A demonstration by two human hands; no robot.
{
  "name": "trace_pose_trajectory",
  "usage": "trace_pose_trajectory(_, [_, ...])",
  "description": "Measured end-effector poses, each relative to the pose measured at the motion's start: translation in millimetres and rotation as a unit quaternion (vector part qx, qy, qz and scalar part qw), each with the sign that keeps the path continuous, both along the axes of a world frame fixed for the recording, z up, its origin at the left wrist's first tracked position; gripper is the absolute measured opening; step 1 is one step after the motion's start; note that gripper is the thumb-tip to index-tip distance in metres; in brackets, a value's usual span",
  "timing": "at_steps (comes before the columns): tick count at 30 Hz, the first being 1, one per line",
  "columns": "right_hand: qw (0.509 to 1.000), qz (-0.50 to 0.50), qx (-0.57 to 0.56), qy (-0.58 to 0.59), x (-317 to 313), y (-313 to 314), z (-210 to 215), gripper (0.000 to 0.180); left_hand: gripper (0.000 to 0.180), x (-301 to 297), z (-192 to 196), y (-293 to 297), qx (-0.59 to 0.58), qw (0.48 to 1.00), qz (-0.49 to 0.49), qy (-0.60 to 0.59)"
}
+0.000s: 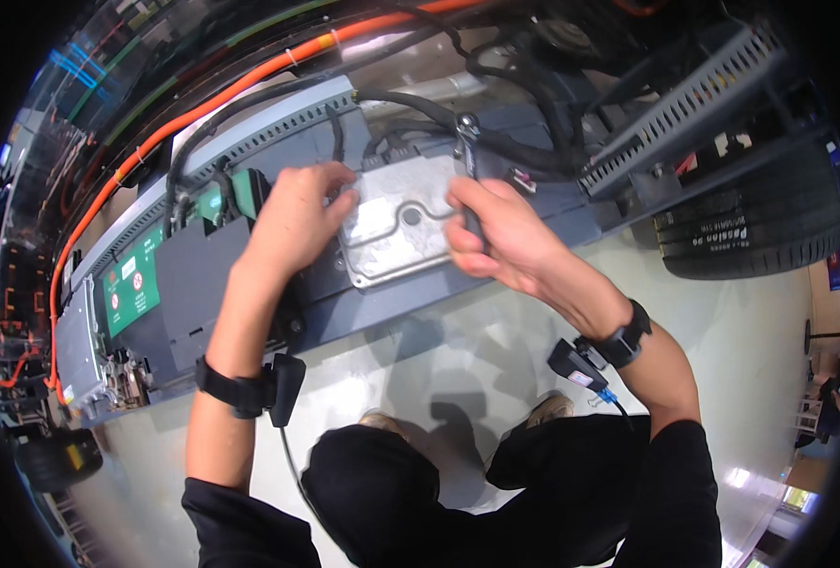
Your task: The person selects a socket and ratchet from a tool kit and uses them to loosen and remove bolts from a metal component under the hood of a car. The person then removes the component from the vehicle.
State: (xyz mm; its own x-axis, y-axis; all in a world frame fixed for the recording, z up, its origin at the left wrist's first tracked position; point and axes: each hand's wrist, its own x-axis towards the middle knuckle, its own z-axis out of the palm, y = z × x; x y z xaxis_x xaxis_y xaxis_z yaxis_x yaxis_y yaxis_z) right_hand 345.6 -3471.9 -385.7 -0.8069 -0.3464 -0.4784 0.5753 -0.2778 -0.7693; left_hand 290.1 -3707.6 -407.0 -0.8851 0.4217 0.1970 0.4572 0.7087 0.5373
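Silver and orange are set among greys.
The box (pixel 389 248) is finished in silver, the ratchet (pixel 468 142) in chrome; the cable (pixel 179 122) is coloured orange, the label (pixel 131 290) green with red-and-white circles; a grey rail (pixel 682 109) is patterned with dark slots.

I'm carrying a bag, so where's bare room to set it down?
Pale floor, between the tyre and right forearm; a narrow strip of grey deck fronts the metal control unit. Crowded: behind that unit, among black cables and the ratchet.
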Motion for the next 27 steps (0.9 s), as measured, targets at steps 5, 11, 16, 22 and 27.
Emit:
trace_pose_trajectory(5, [0.957,0.173,0.226,0.052,-18,51,16,0.031,0.025,8,4,1,-0.015,0.998,0.046,-0.043])
trace_pose_trajectory(11, [0.928,0.008,0.354,0.113,-7,38,4,0.035,0.025,4,8,1,0.002,0.998,0.047,-0.048])
trace_pose_trajectory(16, [0.794,-0.147,0.534,0.253,5,36,0,0.039,0.025,-3,1,-1,0.024,0.998,0.039,-0.044])
trace_pose_trajectory(22, [0.759,-0.080,0.604,0.231,-4,47,8,0.036,0.030,-32,27,3,-0.050,0.983,-0.053,-0.170])
trace_pose_trajectory(27, [0.945,-0.104,0.308,0.027,-3,30,7,0.027,0.039,-63,27,29,0.039,0.978,-0.141,-0.149])
